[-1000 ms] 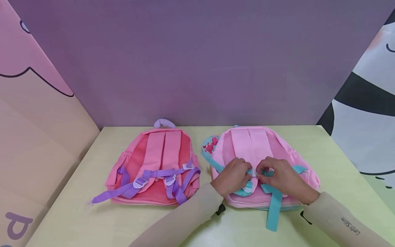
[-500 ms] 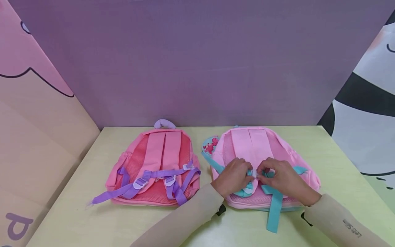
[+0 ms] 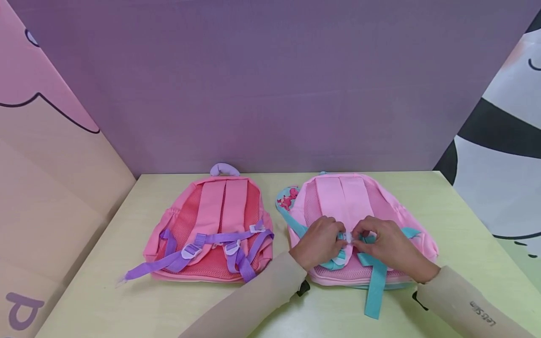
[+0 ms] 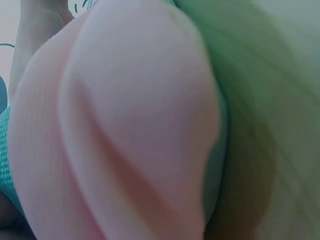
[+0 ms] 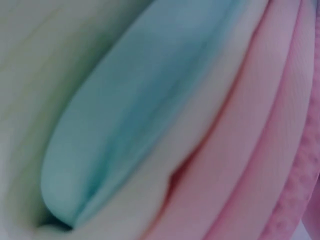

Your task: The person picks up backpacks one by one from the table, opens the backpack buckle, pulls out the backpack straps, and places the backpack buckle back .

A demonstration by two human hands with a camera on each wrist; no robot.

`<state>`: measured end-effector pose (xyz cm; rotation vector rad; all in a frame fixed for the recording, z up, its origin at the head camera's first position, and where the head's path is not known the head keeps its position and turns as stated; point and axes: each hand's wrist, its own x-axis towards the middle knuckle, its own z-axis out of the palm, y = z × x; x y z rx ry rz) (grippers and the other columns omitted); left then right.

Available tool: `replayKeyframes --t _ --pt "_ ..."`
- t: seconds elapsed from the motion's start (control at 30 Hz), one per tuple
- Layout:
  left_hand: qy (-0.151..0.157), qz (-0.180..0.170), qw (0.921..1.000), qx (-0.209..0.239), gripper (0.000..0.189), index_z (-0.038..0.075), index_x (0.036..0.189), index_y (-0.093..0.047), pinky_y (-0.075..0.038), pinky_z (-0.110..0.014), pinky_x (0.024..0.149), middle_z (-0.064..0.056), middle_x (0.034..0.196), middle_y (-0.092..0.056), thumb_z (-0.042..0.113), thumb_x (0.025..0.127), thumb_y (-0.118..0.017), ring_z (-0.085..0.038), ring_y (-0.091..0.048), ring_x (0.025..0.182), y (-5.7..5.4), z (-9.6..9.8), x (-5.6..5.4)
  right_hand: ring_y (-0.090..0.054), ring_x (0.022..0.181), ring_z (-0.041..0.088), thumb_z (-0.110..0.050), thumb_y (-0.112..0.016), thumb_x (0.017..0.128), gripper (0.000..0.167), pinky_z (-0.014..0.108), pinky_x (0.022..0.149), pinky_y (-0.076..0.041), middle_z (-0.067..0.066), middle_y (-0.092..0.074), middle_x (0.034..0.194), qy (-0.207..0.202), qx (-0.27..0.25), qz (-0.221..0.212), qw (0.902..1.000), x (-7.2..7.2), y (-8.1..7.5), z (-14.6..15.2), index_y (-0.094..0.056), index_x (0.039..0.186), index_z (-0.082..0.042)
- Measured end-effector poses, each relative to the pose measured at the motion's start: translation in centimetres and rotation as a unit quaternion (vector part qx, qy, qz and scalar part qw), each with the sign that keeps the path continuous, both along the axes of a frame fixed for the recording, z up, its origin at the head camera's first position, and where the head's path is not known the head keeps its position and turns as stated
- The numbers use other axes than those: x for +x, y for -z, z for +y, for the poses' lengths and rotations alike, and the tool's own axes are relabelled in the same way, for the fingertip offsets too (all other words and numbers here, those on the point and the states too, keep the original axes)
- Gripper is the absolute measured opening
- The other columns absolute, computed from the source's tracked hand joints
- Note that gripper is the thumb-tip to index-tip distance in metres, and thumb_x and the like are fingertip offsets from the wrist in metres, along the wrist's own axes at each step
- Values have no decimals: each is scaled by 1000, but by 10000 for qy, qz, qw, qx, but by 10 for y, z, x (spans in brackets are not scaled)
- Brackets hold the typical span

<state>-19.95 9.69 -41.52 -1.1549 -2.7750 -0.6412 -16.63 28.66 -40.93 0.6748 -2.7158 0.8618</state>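
Note:
A light pink backpack (image 3: 344,195) lies with its shoulder straps up, right of the middle in the head view. Over its lower straps, my left hand (image 3: 320,240) and right hand (image 3: 390,244) meet fingertip to fingertip. Between them shows a small white plastic buckle (image 3: 348,237), which both hands pinch from opposite sides. Whether its halves are joined is too small to tell. A loose teal strap (image 3: 374,295) hangs over the bag's front edge below the right hand. The wrist views show blurred pink fabric (image 4: 140,90) and teal fabric (image 5: 115,115) up close; fingertips are hidden there.
To the left lies a coral pink backpack (image 3: 234,197) with purple straps (image 3: 156,266), one trailing onto the table (image 3: 101,300). A round teal patterned piece (image 3: 288,198) sticks out beside the light pink bag. A purple panel (image 3: 279,84) stands behind the table.
Both hands stay almost in place at the buckle. A little more of the white buckle shows between the fingertips than one second ago.

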Motion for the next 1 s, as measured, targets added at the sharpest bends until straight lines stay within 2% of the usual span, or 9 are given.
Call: replayKeyframes --t 0.23,0.47,0.83,1.0 --pt "-63 -190 9998 -21 26 13 106 -71 -38 -12 72 8 87 -61 24 83 -74 -3 -50 80 0 1 1 -58 75 7 -7 -83 71 28 30 69 -51 -17 -58 80 5 0 -67 10000 1 1 0 -65 81 -26" --pt "-81 -226 9997 -12 25 14 107 -71 -38 -12 72 9 87 -61 24 84 -74 -3 -50 80 0 0 1 -59 76 5 -7 -83 71 29 31 70 -52 -19 -58 80 -90 4 47 9999 0 1 2 -64 83 -26" --pt "-55 -272 9996 102 26 13 106 -71 -39 -13 73 8 88 -62 24 83 -74 -2 -50 79 1 -1 1 -59 75 7 -9 -84 69 29 31 70 -52 -19 -58 79 38 -5 114 9999 1 3 2 -65 82 -26" --pt "11 -263 9996 62 26 13 107 -70 -39 -12 73 8 89 -61 24 84 -73 -2 -50 79 2 -1 1 -60 74 8 -6 -84 68 30 31 70 -52 -19 -59 80 -90 -66 259 9996 2 4 3 -66 83 -23"
